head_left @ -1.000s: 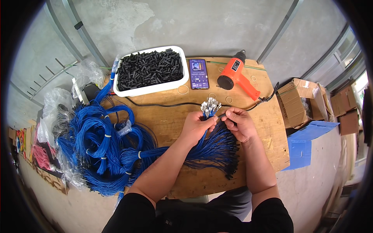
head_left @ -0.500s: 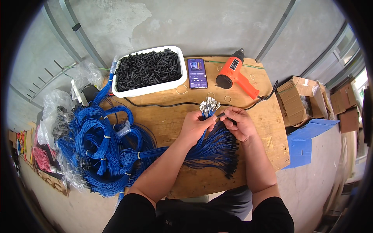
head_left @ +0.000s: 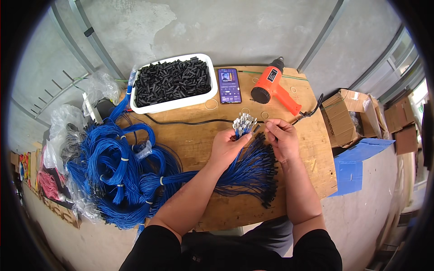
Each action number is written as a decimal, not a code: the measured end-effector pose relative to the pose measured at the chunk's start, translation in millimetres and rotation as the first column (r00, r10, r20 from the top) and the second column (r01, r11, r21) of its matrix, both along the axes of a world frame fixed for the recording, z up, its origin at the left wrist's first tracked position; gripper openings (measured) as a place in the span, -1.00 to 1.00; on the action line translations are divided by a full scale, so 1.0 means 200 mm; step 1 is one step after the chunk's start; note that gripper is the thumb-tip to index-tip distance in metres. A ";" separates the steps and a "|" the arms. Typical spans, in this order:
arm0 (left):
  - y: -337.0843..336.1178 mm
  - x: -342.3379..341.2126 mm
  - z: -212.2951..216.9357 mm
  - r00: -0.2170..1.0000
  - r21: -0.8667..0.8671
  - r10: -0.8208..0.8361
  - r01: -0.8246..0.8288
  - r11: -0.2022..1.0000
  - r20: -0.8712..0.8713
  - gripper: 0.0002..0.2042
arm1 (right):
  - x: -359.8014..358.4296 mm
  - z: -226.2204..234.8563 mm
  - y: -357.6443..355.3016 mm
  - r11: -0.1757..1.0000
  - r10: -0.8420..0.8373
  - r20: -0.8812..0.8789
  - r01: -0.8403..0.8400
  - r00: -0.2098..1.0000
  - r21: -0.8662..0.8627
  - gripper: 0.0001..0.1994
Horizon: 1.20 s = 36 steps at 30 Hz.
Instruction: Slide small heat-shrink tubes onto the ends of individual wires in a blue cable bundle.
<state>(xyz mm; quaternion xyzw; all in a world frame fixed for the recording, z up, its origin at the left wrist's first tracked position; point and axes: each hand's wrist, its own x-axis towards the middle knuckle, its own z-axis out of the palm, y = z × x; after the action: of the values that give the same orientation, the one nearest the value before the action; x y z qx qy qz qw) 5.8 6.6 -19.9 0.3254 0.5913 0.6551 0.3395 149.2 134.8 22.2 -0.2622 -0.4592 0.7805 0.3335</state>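
Observation:
My left hand [head_left: 227, 145] grips a bundle of blue wires [head_left: 244, 127] whose silver terminals stick up above the fingers. My right hand [head_left: 281, 137] pinches a short black tube [head_left: 256, 128] next to those terminals. More blue wires with black sleeved ends [head_left: 253, 171] fan out on the wooden board [head_left: 199, 140] below both hands. A white tub [head_left: 174, 104] full of black tube pieces [head_left: 172, 79] stands at the back of the board.
Coils of tied blue wire [head_left: 113, 171] pile up at the left. A phone [head_left: 229, 85] and an orange heat gun [head_left: 271, 86] lie behind the hands, its black cord [head_left: 190, 122] crossing the board. Cardboard boxes [head_left: 348, 115] and a blue box [head_left: 355, 169] stand to the right.

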 end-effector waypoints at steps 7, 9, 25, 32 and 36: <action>0.00 0.01 0.00 0.998 0.045 -0.052 0.051 0.998 0.022 -0.84 | -0.01 0.01 -0.01 0.998 0.008 0.038 -0.010 0.999 0.060 -0.84; 0.00 0.01 0.01 0.998 0.041 -0.055 0.055 0.998 0.006 -0.83 | -0.01 0.01 -0.01 0.998 0.000 0.035 -0.002 0.999 0.062 -0.83; -0.01 0.01 0.07 0.966 -0.051 -0.036 0.051 0.997 0.258 -0.88 | 0.00 -0.01 0.00 0.735 -0.125 0.464 -0.233 0.877 0.637 -0.90; 0.00 -0.01 0.02 0.971 -0.024 -0.004 0.009 1.000 0.238 -0.86 | -0.06 0.07 -0.06 0.278 -0.307 0.532 -0.460 0.789 0.843 -0.91; 0.00 -0.01 0.02 0.983 -0.045 0.017 -0.009 0.999 0.182 -0.86 | -0.07 0.09 -0.05 0.180 -0.281 0.575 -0.547 0.768 0.818 -0.92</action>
<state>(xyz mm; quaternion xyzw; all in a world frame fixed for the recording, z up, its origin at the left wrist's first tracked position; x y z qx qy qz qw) 3.6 7.1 -15.7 0.2525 0.5741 0.6713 0.3950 134.5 124.6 40.8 -0.1821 -0.9474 0.1979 0.1732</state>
